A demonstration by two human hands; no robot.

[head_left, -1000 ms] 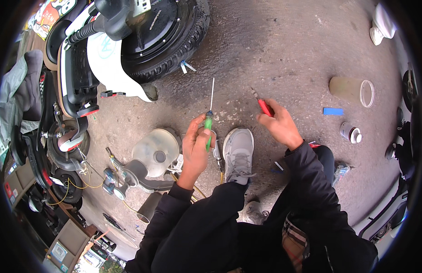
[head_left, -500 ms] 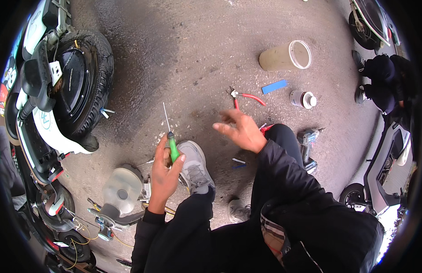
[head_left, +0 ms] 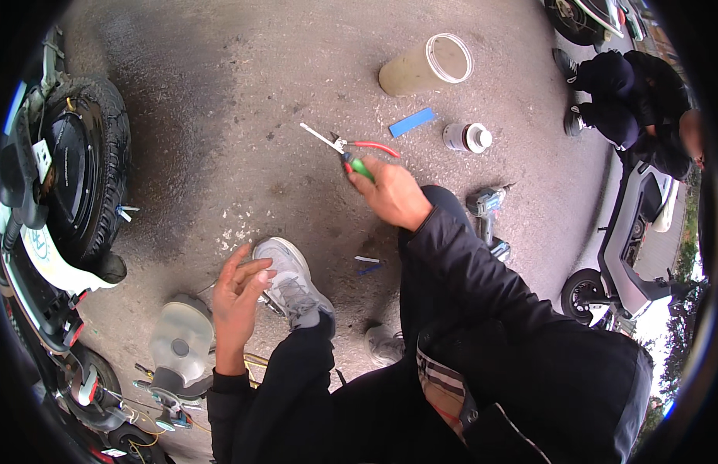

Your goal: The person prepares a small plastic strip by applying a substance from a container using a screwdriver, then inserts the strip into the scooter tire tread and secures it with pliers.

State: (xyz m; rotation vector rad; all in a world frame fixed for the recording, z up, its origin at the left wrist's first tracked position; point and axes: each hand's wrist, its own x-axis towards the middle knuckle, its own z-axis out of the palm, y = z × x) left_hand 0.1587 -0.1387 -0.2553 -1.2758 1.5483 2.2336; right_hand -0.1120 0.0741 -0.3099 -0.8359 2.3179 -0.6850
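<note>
The green screwdriver [head_left: 363, 168] is not let go: it sits in the person's right hand [head_left: 393, 193], so putting it down is not done. The fingers are curled tight around its handle. Its thin end points away from the grip, up and to the left. Whether it touches the ground is hard to tell. Just past the grip lie the red pliers [head_left: 378, 147]. A bit farther up are a blue strip [head_left: 412, 122], a small bottle [head_left: 467, 138] and a big tub [head_left: 428, 66]. The drill [head_left: 486, 203] is to the grip's right. Lower left of the grip, the left hand [head_left: 239, 298] is spread and holds nothing, near a gray shoe [head_left: 289, 282]. Far left is a black tire [head_left: 115, 155]; how much is done there does not show.
</note>
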